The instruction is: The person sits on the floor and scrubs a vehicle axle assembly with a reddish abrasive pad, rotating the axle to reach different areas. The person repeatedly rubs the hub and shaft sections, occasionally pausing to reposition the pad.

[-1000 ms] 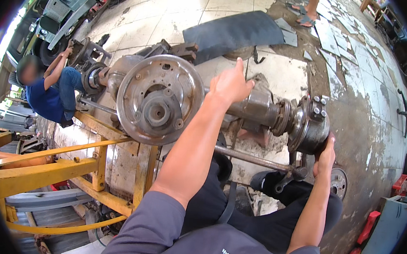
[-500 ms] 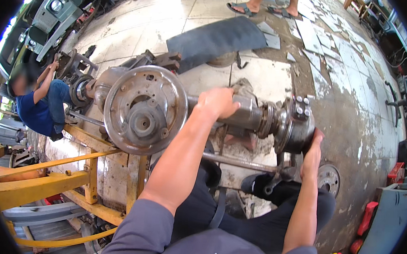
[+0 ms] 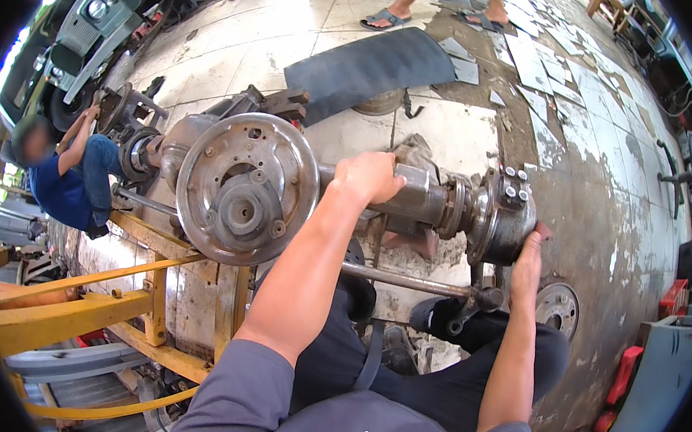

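Step in hand, as I judge it from where I stand: steadying and working at one end of an axle housing point(image 3: 424, 191), which lies at the wearer's 12 o'clock; left hand point(image 3: 370, 177), at 12 o'clock, fingers curled down at the tube, true grip or mere rest impossible to tell; right hand point(image 3: 528, 257), at 1 o'clock, fingers close together along the outer side of the rounded end housing point(image 3: 510, 223), whether pinching the reddish patch at its tips I cannot tell; round metal plate point(image 3: 244, 209) at 11 o'clock; next move seems to call for firm bracing by the left and even pressure from the right; differing from one second ago: left index finger then outstretched, now folded in; bystander's sandalled feet point(image 3: 388, 18), at 12 o'clock, now further toward 11.
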A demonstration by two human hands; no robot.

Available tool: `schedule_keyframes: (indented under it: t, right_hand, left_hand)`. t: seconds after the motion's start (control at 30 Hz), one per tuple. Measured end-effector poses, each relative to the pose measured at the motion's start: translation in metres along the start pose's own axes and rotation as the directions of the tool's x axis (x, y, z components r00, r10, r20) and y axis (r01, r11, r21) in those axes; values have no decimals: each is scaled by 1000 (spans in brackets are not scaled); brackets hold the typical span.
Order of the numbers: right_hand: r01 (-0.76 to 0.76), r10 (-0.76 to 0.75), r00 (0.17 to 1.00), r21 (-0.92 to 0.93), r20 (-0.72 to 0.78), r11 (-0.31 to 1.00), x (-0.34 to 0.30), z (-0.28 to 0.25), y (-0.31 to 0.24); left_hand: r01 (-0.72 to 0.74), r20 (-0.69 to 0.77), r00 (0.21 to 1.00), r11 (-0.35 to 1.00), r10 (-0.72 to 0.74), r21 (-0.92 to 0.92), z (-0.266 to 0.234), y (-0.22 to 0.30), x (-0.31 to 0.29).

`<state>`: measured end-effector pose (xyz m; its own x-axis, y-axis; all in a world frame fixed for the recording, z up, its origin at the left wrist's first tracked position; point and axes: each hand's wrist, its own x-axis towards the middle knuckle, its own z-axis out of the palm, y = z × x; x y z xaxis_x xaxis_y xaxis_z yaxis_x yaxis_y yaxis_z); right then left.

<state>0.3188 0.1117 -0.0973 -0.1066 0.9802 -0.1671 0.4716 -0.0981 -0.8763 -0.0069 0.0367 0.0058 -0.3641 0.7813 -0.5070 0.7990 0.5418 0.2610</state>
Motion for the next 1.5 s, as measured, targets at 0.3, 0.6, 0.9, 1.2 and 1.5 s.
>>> schedule_keyframes:
  t: [0.3,0.6,0.9,1.2,1.5]
  right_hand:
    - [-290,297,953,-107,55,951,1,-1,-13]
    - [-181,176,981,76,77,980,9,0,-6]
    - [-162,162,987,10,0,987,16,-4,-7]
    - [-162,169,984,113,-53,980,3,-13,-22]
    - [-134,136,990,47,-43,990,12,-4,-6]
  left_hand:
    - [18,-24,1000,999,-18,29,6,-3,-5]
    - [-23,-50,998,998,26,64,9,4,5]
    - [-78,-42,996,997,78,2,11,-1,11]
    - [-65,-28,997,998,66,26,18,-5,12]
    - [-92,-27,995,995,92,-26,15,-7,17]
